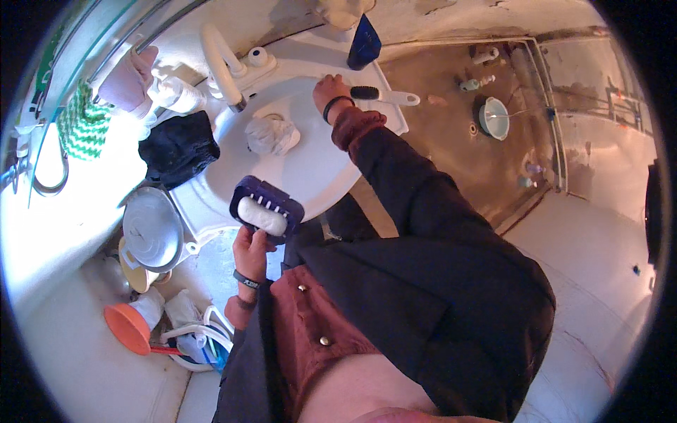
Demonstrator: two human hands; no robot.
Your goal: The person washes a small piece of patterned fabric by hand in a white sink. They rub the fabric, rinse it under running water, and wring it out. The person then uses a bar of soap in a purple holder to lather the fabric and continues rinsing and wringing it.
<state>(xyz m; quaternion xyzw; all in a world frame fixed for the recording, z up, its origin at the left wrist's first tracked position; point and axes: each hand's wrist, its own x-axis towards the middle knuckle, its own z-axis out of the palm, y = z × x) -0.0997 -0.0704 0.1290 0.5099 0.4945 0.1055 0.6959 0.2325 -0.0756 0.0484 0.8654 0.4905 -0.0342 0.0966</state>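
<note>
My left hand [252, 253] holds a dark purple soap dish [290, 205] by its near edge, over the front rim of the white washbasin [333, 177]. A white bar of soap [262, 216] lies in the dish. Over the basin's far right part is my right hand [330, 92], fingers curled; whether they hold anything is hidden. Just right of it lies a brush with black bristles and a white handle [398, 97], its handle jutting past the basin's edge. A crumpled whitish cloth [272, 136] sits in the bowl, below and right of the white faucet [219, 66].
A dark blue tube [365, 45] stands on the basin's back right corner. A black cloth [180, 148] covers its left edge. Lower left are a metal lid [153, 229] and an orange plunger [127, 328]. A brown-stained tub with a light bowl [494, 118] lies to the right.
</note>
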